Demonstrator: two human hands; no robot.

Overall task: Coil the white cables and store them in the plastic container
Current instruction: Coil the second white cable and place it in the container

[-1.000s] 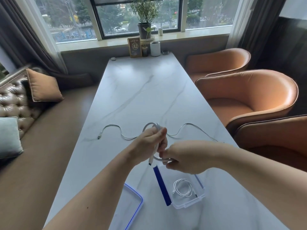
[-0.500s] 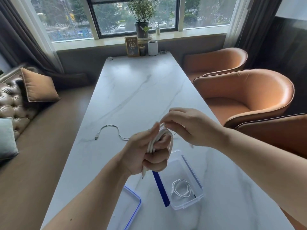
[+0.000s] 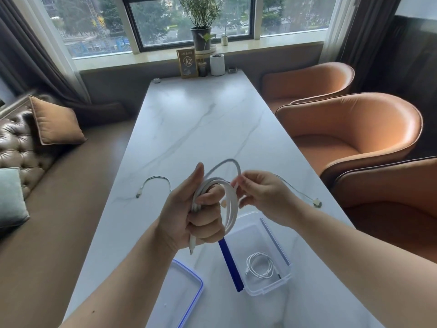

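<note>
My left hand [image 3: 189, 216] is closed around a thick white cable [image 3: 230, 209] wound in loops, one plug end hanging below the fist. My right hand [image 3: 257, 195] pinches the free top loop of the same cable between thumb and fingers. Below them the clear plastic container [image 3: 282, 284] with blue clips stands open on the marble table [image 3: 201, 129]; a small coiled white cable [image 3: 260, 268] lies inside it. A thin white cable [image 3: 156, 179] lies uncoiled on the table behind my hands, its other plug end at the right edge.
The container's blue-rimmed lid [image 3: 182, 294] lies flat at the near left. At the far end stand a sign, a white cup and a potted plant [image 3: 201, 31]. Orange chairs [image 3: 350, 138] line the right side; a bench with cushions runs along the left.
Another loop has gone around my left hand, so the coil is fuller. My right hand has moved from above the fist to its right, holding the last loop. Both hands sit higher.
</note>
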